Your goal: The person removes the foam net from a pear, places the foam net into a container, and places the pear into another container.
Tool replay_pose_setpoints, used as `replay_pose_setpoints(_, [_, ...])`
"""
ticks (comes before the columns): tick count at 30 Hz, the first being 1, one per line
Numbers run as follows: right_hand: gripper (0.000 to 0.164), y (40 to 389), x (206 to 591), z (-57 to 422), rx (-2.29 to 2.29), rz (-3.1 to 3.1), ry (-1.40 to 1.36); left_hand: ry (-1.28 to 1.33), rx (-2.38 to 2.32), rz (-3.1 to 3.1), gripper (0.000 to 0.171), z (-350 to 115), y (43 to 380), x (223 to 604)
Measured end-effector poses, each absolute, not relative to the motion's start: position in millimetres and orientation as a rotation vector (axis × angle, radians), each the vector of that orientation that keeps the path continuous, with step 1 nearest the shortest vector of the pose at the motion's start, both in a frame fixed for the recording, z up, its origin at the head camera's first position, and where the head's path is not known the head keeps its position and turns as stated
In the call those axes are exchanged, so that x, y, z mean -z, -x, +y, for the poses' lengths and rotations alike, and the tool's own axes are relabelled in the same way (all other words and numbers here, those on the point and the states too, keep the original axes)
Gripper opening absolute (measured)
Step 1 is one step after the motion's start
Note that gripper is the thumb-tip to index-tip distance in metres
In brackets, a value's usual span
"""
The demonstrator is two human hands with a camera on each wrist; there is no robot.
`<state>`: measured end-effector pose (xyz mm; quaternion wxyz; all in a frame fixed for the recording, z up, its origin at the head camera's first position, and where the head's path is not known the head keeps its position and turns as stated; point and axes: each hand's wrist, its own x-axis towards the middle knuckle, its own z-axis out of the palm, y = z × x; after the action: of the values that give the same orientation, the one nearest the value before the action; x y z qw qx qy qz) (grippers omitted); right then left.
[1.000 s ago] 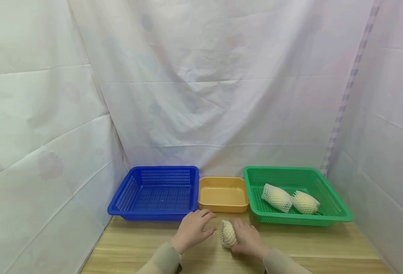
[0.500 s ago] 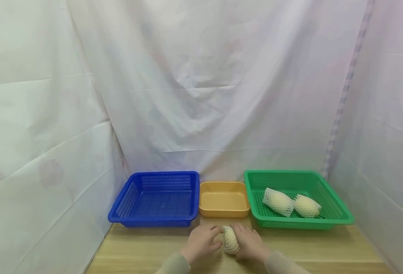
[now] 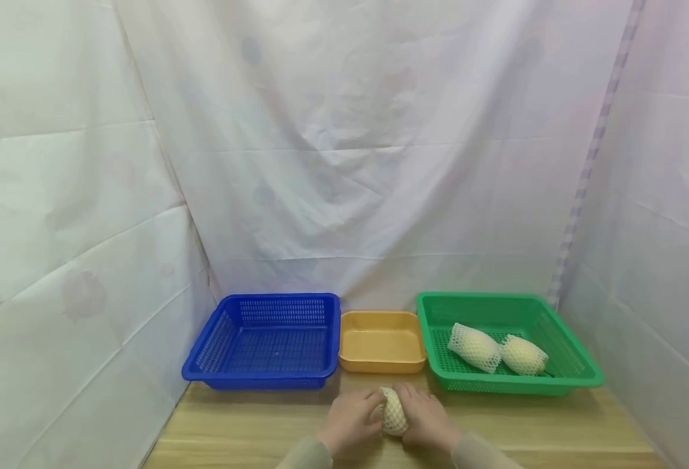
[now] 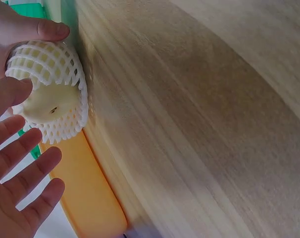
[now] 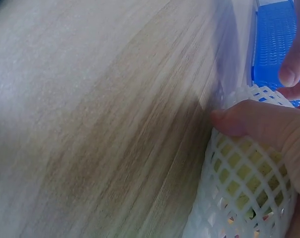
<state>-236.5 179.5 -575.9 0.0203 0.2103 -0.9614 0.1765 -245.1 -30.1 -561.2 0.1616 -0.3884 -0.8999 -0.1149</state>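
Observation:
A pale yellow pear (image 3: 394,417) in a white foam net stands on the wooden table at the front centre. My right hand (image 3: 428,418) grips it from the right, and in the right wrist view the thumb (image 5: 249,117) lies across the net (image 5: 239,198). On the other side is my left hand (image 3: 351,417), its fingers spread and loosely bent. Its thumb (image 4: 11,94) comes up to the net's open end in the left wrist view; whether it touches, I cannot tell. The pear's blossom end (image 4: 53,110) shows through that opening.
At the back left stands a blue basket (image 3: 262,382) with nothing visible in it. A shallow orange tray (image 3: 382,366) sits between it and a green basket (image 3: 514,385) holding two netted pears (image 3: 476,348). White cloth (image 3: 344,195) hangs behind and along both sides.
My left hand has moved right and closer to the pear. The right hand keeps its hold on the pear, which stays nearly in place. The view has shifted slightly.

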Motion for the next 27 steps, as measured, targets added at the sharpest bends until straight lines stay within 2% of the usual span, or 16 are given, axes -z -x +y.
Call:
replay_pose_setpoints(17, [0.089,241,580,180,-0.520,-2.943,-0.637,1.121,0.265,-2.637,0.055,-21,254,571])
replay_pose_setpoints(27, [0.094,239,580,184,-0.646,-2.963,-0.626,1.108,0.233,-2.712,0.060,-10,254,573])
